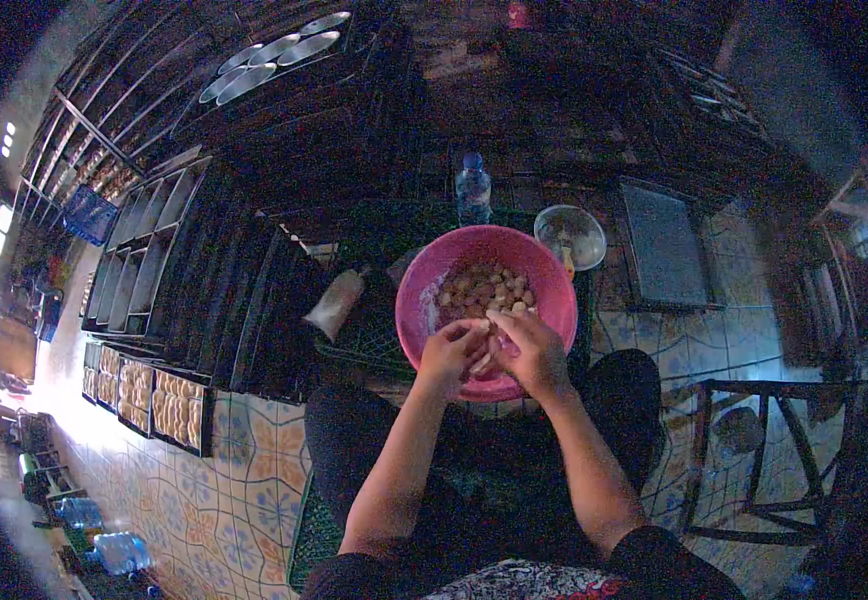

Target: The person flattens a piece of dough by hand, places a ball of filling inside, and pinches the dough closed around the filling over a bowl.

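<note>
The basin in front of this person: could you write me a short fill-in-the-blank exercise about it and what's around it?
The basin is ____ in colour.
The bottle beyond it has a ____ cap.
In the picture, the small bowl sits to the basin's ____.
Small roundish pieces lie ____ the basin.

Missing words: pink, blue, right, inside.

The pink basin [556,284] is smooth plastic with a slight gloss; the pale balls [502,287] inside it look matt. Behind the basin stands a clear plastic bottle [473,193]; just right of the basin, a shiny metal bowl [585,232]; left of the basin, a translucent plastic bag [336,303].
</note>
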Demonstrator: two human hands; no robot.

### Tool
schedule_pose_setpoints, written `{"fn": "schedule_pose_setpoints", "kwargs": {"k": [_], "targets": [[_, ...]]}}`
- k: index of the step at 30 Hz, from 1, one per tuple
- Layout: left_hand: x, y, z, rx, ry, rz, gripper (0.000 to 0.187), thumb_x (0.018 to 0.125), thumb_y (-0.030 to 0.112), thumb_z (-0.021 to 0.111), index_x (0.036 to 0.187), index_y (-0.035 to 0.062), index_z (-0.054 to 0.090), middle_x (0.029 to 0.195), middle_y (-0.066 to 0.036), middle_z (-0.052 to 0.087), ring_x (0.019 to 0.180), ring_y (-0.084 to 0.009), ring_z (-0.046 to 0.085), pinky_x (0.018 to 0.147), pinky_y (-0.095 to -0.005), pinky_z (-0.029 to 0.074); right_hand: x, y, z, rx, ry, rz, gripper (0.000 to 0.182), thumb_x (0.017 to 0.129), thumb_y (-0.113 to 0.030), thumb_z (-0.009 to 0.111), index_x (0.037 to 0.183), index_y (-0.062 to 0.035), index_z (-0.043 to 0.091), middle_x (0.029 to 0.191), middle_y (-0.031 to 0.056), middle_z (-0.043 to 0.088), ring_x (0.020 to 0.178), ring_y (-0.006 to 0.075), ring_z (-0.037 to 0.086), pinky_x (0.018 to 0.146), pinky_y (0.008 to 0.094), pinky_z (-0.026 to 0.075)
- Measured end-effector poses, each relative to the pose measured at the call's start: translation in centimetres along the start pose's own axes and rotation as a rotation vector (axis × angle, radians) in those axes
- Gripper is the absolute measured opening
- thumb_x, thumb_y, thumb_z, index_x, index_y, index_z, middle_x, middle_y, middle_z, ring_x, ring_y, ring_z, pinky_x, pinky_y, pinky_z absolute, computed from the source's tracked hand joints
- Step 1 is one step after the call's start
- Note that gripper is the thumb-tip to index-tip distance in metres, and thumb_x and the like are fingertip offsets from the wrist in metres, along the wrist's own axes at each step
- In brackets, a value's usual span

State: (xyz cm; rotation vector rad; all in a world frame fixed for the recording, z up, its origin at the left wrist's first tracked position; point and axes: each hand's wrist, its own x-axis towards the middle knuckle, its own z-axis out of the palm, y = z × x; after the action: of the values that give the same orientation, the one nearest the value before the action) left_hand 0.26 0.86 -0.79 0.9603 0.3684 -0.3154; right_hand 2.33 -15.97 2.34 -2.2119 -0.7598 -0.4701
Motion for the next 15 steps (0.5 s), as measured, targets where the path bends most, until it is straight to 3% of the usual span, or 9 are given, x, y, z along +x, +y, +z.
{"fn": "schedule_pose_setpoints", "kwargs": {"k": [2,3,5,6,8,11,15], "targets": [[-1.0,1.2,1.7,-0.041,0.202,0.096,0.014,0.097,0.011,0.064,0.108,0.0031,0.064,0.094,-0.011,0.069,0.070,-0.0194,0.067,0.052,-0.0277,0.051,0.5,-0.6,-0.5,0.035,0.015,0.008,0.036,0.077,-0.014,0.080,0.111,-0.0079,0.071,0.102,0.0101,0.069,0.092,0.0287,0.068,0.081,0.0389,0.056],[-0.9,1.0,1.5,-0.041,0.203,0.096,0.014,0.097,0.011,0.064,0.108,0.0031,0.064,0.094,-0.011,0.069,0.070,-0.0194,0.067,0.052,-0.0277,0.051,0.6,-0.8,-0.7,0.071,0.031,0.017,0.036,0.077,-0.014,0.081,0.111,-0.0077,0.071,0.102,0.0099,0.069,0.092,0.0289,0.068,0.082,0.0385,0.056],[-0.9,0.9,0.8,0.074,0.149,0.094,0.020,0.096,0.019,0.067,0.112,0.0074,0.067,0.099,-0.005,0.070,0.088,-0.0154,0.065,0.077,-0.0311,0.056,0.2,0.0,-0.3,0.079,0.000,0.013,0.034,0.080,-0.019,0.077,0.112,-0.0090,0.070,0.103,0.0094,0.067,0.094,0.0299,0.066,0.085,0.0410,0.054],[-0.8,0.9,0.7,0.074,0.148,0.094,0.020,0.096,0.019,0.067,0.112,0.0074,0.067,0.099,-0.005,0.070,0.088,-0.0154,0.065,0.077,-0.0311,0.056,0.0,0.3,-0.2,0.084,-0.030,0.010,0.032,0.084,-0.023,0.074,0.114,-0.0103,0.070,0.104,0.0089,0.065,0.096,0.0309,0.063,0.088,0.0435,0.052],[-0.7,1.1,0.6,0.677,0.190,0.319,0.020,0.096,0.017,0.067,0.110,0.0034,0.069,0.099,-0.007,0.071,0.089,-0.0148,0.066,0.079,-0.0308,0.055,-0.2,0.7,0.1,0.070,-0.068,0.034,0.031,0.085,-0.021,0.073,0.113,-0.0103,0.070,0.104,0.0090,0.066,0.097,0.0309,0.064,0.087,0.0432,0.052],[-1.6,1.9,1.7,0.529,0.087,0.200,0.022,0.096,0.017,0.066,0.110,0.0000,0.070,0.101,-0.009,0.072,0.091,-0.0143,0.065,0.079,-0.0300,0.055,-0.1,1.4,-0.3,0.014,-0.082,-0.006,0.029,0.084,-0.019,0.073,0.112,-0.0103,0.070,0.105,0.0089,0.066,0.097,0.0313,0.064,0.086,0.0426,0.052],[-1.4,1.8,1.5,0.618,0.121,0.174,0.021,0.098,0.016,0.063,0.109,-0.0005,0.070,0.099,-0.008,0.073,0.088,-0.0151,0.066,0.078,-0.0302,0.055,0.5,0.6,-1.0,0.005,-0.043,-0.044,0.028,0.082,-0.018,0.074,0.109,-0.0101,0.069,0.103,0.0081,0.068,0.096,0.0316,0.065,0.087,0.0433,0.052]]}}
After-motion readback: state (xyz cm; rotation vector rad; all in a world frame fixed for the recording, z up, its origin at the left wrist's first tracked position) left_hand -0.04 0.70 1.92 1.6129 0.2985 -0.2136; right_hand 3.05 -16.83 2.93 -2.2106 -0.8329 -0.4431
